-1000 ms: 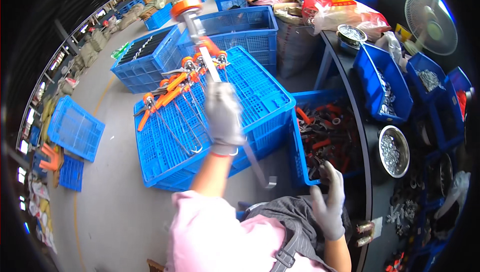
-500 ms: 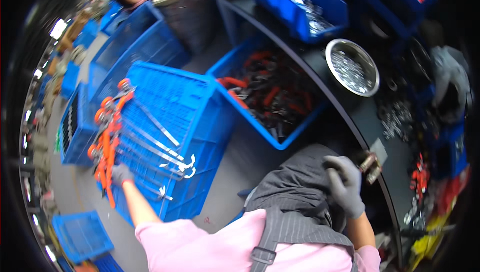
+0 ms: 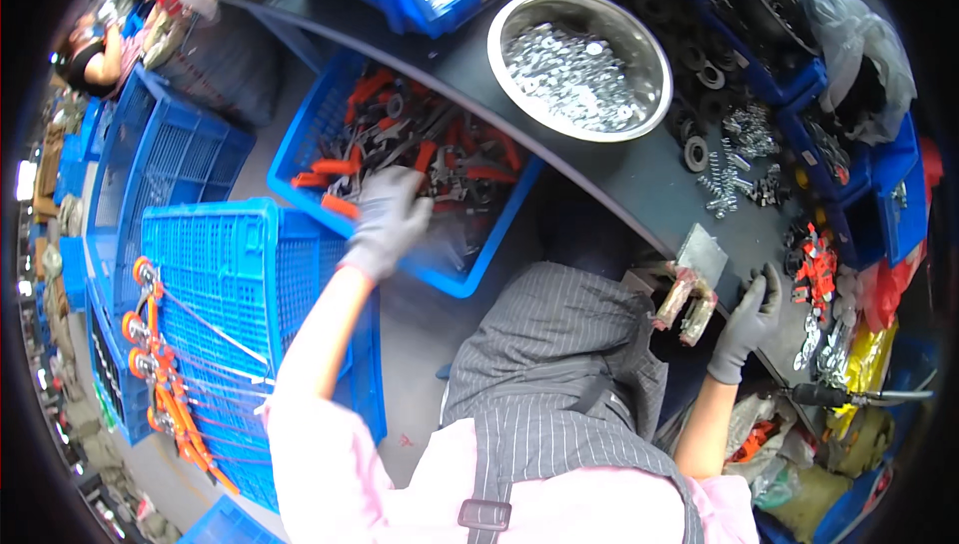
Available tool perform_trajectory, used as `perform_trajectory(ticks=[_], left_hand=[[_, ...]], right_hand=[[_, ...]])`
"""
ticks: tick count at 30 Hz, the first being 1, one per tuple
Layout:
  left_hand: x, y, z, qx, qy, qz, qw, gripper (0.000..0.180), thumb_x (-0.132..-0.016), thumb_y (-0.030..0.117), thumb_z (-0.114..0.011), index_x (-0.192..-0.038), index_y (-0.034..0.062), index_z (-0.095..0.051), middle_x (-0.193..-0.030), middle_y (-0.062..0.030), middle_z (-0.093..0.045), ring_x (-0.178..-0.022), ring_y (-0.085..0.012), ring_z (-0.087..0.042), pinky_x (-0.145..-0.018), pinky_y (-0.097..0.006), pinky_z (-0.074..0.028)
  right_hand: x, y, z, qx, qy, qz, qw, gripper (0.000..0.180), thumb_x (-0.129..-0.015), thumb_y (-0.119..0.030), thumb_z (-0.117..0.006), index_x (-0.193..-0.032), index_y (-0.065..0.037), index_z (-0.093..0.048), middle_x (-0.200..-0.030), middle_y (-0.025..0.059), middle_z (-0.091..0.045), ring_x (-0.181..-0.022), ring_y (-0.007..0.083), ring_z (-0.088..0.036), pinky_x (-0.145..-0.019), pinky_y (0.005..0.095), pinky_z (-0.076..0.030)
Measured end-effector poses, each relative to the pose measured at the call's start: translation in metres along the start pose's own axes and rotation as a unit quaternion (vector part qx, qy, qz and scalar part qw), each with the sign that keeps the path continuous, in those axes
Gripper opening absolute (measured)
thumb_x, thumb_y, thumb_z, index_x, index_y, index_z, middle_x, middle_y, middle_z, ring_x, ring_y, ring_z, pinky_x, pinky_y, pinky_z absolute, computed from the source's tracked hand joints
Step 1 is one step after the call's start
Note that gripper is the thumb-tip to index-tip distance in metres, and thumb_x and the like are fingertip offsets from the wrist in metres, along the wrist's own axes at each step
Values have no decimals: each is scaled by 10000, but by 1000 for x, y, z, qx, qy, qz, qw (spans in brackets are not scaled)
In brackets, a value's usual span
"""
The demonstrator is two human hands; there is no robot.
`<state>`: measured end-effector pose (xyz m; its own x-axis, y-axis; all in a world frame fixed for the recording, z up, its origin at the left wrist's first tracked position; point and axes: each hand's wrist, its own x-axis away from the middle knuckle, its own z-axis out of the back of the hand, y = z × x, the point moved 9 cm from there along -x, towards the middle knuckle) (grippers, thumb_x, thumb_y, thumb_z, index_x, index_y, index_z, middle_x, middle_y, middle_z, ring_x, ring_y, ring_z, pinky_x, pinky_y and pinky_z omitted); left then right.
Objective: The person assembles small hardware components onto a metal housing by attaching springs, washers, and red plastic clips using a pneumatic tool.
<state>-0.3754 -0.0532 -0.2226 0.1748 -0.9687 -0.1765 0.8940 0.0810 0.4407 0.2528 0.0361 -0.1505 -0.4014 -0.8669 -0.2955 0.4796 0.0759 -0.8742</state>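
The gloved left hand (image 3: 388,219) hovers at the open blue plastic bin (image 3: 318,124), packed with orange-handled metal parts (image 3: 440,159). The dark workbench edge (image 3: 599,184) overhangs its far side. Bare floor (image 3: 410,314) lies open below.

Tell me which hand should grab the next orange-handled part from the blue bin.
Left. The left hand already hovers over the blue bin of orange-handled parts, while the right hand rests at the dark bench's edge, away from it.
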Motion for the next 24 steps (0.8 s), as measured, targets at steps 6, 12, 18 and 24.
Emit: perform_trajectory(ticks=[6,12,18,24], left_hand=[[-112,46,-246,-305,72,-70,947,379,-1026,307,-633,-1350,111,-667,-1538,-191,-612,-1401,-308,-597,-1067,-461,-559],[-134,99,-228,225,101,-68,967,366,-1040,306,-609,-1350,122,-667,-1452,-159,-641,-1315,-266,-622,-1009,-418,-565],[-100,26,-237,489,52,143,859,354,-1053,305,-585,-1350,132,-667,-1367,-127,-670,-1228,-224,-648,-952,-376,-571],[-17,-79,-203,690,39,331,642,344,-1066,305,-561,-1351,142,-667,-1281,-95,-699,-1142,-181,-673,-894,-333,-577]], right_hand=[[25,-85,-37,194,-42,222,955,278,-938,-1,-713,-1214,12,-745,-1176,162,-754,-1113,330,-737,-999,437,-585],[12,-88,-32,282,-19,265,922,289,-808,-33,-755,-1092,-80,-772,-1052,116,-761,-973,350,-725,-896,457,-555],[-2,-92,-30,250,-55,228,939,327,-783,-9,-761,-1101,-85,-769,-1030,113,-754,-913,354,-706,-865,473,-552],[-88,-121,-23,87,-115,227,963,314,-867,-21,-799,-1174,-36,-733,-1060,177,-745,-980,369,-735,-859,450,-590]])
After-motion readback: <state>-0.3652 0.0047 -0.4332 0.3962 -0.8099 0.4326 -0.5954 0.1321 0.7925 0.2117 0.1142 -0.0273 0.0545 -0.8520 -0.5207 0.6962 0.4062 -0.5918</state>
